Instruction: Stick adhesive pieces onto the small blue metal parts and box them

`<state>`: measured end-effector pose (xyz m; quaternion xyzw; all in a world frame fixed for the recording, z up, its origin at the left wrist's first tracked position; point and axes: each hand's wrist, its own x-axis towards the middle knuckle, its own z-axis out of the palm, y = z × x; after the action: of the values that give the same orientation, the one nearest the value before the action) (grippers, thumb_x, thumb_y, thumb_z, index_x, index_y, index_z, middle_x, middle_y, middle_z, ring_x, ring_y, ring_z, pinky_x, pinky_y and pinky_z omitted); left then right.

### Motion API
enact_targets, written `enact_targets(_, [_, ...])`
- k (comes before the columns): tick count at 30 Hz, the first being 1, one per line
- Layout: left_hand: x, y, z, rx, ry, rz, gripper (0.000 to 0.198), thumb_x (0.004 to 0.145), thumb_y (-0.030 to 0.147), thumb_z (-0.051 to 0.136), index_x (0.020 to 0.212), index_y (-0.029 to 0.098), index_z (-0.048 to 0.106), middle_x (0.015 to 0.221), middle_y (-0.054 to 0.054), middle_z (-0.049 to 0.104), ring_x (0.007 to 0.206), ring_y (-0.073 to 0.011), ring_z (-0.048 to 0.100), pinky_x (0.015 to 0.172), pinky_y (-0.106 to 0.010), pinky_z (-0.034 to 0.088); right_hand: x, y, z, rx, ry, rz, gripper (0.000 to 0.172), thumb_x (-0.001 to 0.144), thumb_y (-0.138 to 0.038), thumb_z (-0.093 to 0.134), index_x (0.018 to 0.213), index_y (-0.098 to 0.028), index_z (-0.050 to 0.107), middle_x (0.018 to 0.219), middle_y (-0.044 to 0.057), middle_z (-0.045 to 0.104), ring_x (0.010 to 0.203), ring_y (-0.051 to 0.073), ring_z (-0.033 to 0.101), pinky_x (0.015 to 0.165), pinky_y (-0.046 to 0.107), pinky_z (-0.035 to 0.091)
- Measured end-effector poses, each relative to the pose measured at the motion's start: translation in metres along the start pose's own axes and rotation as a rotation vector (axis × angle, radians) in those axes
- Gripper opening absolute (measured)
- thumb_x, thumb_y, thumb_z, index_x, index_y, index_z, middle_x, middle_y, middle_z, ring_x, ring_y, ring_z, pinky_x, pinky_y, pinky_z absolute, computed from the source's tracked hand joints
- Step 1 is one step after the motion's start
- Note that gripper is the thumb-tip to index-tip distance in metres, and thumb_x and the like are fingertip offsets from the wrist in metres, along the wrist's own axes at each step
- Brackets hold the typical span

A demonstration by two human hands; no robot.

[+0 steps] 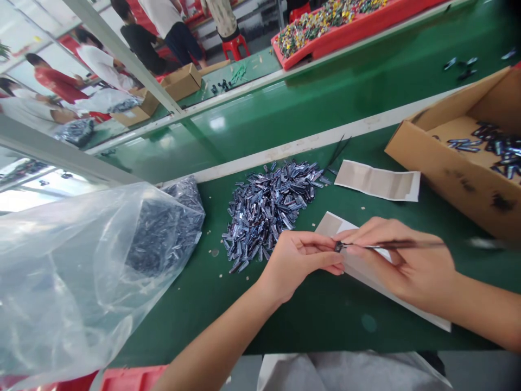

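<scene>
My left hand (299, 259) is pinched shut on a small dark metal piece (338, 247) just in front of a heap of shiny blue-grey metal pieces (268, 206). My right hand (401, 258) is closed round thin tweezers (391, 245) whose tip touches that small piece. Both hands hover over a white sticker sheet (368, 277) lying on the green table (325, 315).
A clear plastic bag (81, 271) of more metal pieces fills the left. A cardboard box (451, 157) holding several pieces stands at the right. A second paper strip (378, 182) lies behind the hands. Beyond a green conveyor (325, 92), other people sit by boxes and a red tray (345, 27).
</scene>
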<state>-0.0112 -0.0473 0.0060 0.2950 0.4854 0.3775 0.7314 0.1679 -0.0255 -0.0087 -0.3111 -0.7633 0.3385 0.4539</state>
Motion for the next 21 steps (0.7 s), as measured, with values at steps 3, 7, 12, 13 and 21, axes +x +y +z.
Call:
enact_targets(3, [-0.004, 0.007, 0.0, 0.01, -0.024, 0.006, 0.016, 0.071, 0.017, 0.073, 0.082, 0.005, 0.071, 0.071, -0.008, 0.071, 0.061, -0.0123, 0.069, 0.063, -0.02, 0.058, -0.004, 0.002, 0.0, 0.022, -0.022, -0.135, 0.029, 0.079, -0.004, 0.061, 0.096, -0.027, 0.063, 0.092, 0.001, 0.072, 0.091, 0.02, 0.071, 0.074, 0.028, 0.058])
enact_targets(7, [-0.005, 0.009, 0.005, 0.062, 0.018, 0.033, 0.015, 0.07, 0.017, 0.072, 0.079, 0.005, 0.069, 0.066, -0.007, 0.07, 0.059, -0.0135, 0.069, 0.062, -0.021, 0.058, -0.005, 0.003, 0.001, 0.119, 0.023, -0.108, 0.031, 0.077, -0.002, 0.063, 0.097, -0.026, 0.063, 0.089, 0.002, 0.071, 0.091, 0.021, 0.07, 0.076, 0.03, 0.058])
enact_targets(12, [-0.001, 0.001, 0.011, 0.243, 0.135, 0.148, 0.009, 0.068, 0.015, 0.069, 0.072, 0.008, 0.066, 0.06, -0.004, 0.067, 0.055, -0.0125, 0.067, 0.059, -0.021, 0.058, 0.002, 0.0, 0.005, 0.408, 0.123, 0.252, 0.016, 0.082, -0.013, 0.063, 0.09, -0.027, 0.061, 0.085, -0.001, 0.069, 0.078, 0.016, 0.071, 0.066, 0.026, 0.059])
enact_targets(13, [0.0, 0.002, 0.01, 0.311, 0.14, 0.191, 0.009, 0.068, 0.015, 0.069, 0.072, 0.008, 0.066, 0.061, -0.004, 0.067, 0.056, -0.0125, 0.066, 0.059, -0.021, 0.057, 0.004, 0.001, 0.005, 0.462, 0.137, 0.326, 0.012, 0.083, -0.017, 0.064, 0.089, -0.027, 0.061, 0.084, -0.001, 0.069, 0.077, 0.016, 0.07, 0.067, 0.026, 0.059])
enact_targets(21, [0.053, 0.074, 0.055, 0.922, 0.11, 0.943, 0.012, 0.074, 0.015, 0.059, 0.075, 0.01, 0.069, 0.079, -0.007, 0.072, 0.066, -0.0092, 0.064, 0.069, -0.018, 0.053, 0.026, 0.023, -0.003, 0.679, 0.294, 0.695, 0.018, 0.076, -0.032, 0.072, 0.085, -0.02, 0.063, 0.076, 0.001, 0.069, 0.072, 0.015, 0.068, 0.071, 0.029, 0.058])
